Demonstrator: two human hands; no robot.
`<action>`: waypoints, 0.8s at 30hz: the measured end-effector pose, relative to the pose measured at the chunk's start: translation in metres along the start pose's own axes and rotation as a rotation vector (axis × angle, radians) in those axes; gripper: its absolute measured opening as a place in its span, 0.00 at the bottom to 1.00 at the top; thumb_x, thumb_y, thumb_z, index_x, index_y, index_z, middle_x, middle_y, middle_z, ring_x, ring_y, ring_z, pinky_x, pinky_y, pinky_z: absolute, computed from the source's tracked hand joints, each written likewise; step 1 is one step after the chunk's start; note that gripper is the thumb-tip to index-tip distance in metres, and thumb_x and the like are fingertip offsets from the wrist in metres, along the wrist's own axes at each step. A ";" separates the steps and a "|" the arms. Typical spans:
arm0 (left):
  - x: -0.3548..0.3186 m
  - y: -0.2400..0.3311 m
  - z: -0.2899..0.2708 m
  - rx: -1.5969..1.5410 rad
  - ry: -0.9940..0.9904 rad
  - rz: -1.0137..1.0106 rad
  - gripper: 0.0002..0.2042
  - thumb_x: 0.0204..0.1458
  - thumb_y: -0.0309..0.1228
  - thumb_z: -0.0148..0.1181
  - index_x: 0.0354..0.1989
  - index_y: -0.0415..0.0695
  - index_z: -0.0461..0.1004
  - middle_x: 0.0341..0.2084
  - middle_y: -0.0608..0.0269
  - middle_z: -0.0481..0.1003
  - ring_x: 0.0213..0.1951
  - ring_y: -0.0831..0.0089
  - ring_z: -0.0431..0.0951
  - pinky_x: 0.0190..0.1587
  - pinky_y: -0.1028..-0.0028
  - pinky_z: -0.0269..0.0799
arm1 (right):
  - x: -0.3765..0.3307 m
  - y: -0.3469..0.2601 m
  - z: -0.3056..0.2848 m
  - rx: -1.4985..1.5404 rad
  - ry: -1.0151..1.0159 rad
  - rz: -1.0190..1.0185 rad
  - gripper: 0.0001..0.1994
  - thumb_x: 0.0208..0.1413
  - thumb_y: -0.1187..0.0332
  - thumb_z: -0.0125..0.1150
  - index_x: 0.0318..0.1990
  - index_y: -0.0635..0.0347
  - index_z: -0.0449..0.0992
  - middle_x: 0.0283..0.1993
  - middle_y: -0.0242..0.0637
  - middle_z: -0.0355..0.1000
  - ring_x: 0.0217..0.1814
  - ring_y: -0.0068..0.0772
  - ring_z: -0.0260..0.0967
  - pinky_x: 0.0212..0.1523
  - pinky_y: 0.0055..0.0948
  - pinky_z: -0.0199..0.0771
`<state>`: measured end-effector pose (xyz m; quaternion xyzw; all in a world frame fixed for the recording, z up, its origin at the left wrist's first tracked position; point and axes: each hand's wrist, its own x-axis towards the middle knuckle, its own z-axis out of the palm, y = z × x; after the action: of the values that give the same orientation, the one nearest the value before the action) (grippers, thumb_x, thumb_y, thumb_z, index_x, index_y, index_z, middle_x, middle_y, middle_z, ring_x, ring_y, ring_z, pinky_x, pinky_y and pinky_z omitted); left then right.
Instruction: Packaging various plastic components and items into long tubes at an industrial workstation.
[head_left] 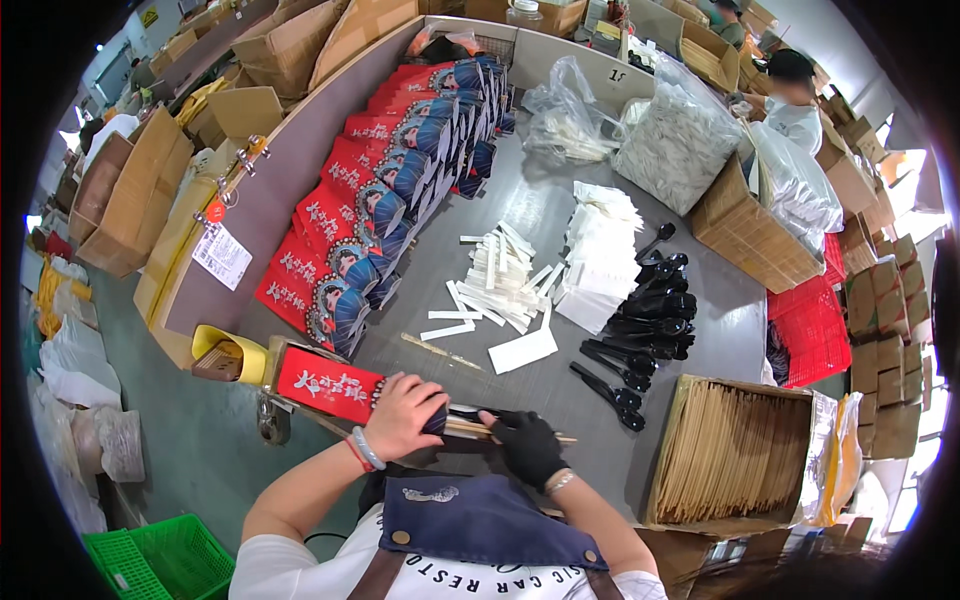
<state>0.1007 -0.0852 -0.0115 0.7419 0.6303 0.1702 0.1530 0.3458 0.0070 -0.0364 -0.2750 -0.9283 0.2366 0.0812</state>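
My bare left hand [408,415] rests with bent fingers over the end of a red printed sleeve packet [325,385] that lies at the table's near edge. At that same end, my right hand [528,447], in a black fingerless-looking glove, grips a pair of wooden chopsticks [468,428]. The chopsticks run lengthwise toward the packet, with their other tips sticking out past my right hand. Something dark lies along them, partly hidden by my fingers. Just beyond are a single white napkin packet [523,348] and several black plastic spoons [655,310].
Red packets [330,205] lie in overlapping rows at left. White paper strips [500,275] and stacked napkins [600,250] cover the middle. A carton of chopsticks [735,450] stands right, near a red crate [810,330]. A yellow container [228,357] sits at the left edge. Another person [795,110] works beyond.
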 end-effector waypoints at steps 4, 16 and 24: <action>0.017 0.016 0.003 0.001 0.009 0.049 0.34 0.30 0.43 0.73 0.50 0.46 0.72 0.48 0.60 0.69 0.52 0.57 0.65 0.59 0.54 0.55 | 0.002 0.007 0.026 0.405 0.102 0.046 0.17 0.50 0.70 0.61 0.50 0.48 0.76 0.48 0.41 0.73 0.47 0.44 0.71 0.46 0.35 0.73; 0.032 0.021 0.023 0.127 -0.036 0.097 0.36 0.29 0.39 0.73 0.53 0.45 0.68 0.47 0.63 0.68 0.49 0.62 0.67 0.51 0.62 0.61 | 0.017 -0.020 0.028 0.883 0.265 0.288 0.13 0.47 0.73 0.66 0.39 0.63 0.70 0.34 0.42 0.70 0.35 0.37 0.71 0.37 0.33 0.71; 0.041 0.034 0.019 0.160 -0.136 0.094 0.35 0.33 0.40 0.71 0.55 0.49 0.67 0.46 0.64 0.69 0.49 0.63 0.67 0.51 0.63 0.61 | 0.012 -0.024 0.020 0.807 0.205 0.384 0.13 0.44 0.71 0.66 0.36 0.60 0.70 0.37 0.45 0.69 0.43 0.50 0.68 0.42 0.41 0.68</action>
<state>0.1454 -0.0503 -0.0113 0.7903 0.5945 0.0755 0.1276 0.3189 -0.0126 -0.0423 -0.4105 -0.6814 0.5615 0.2279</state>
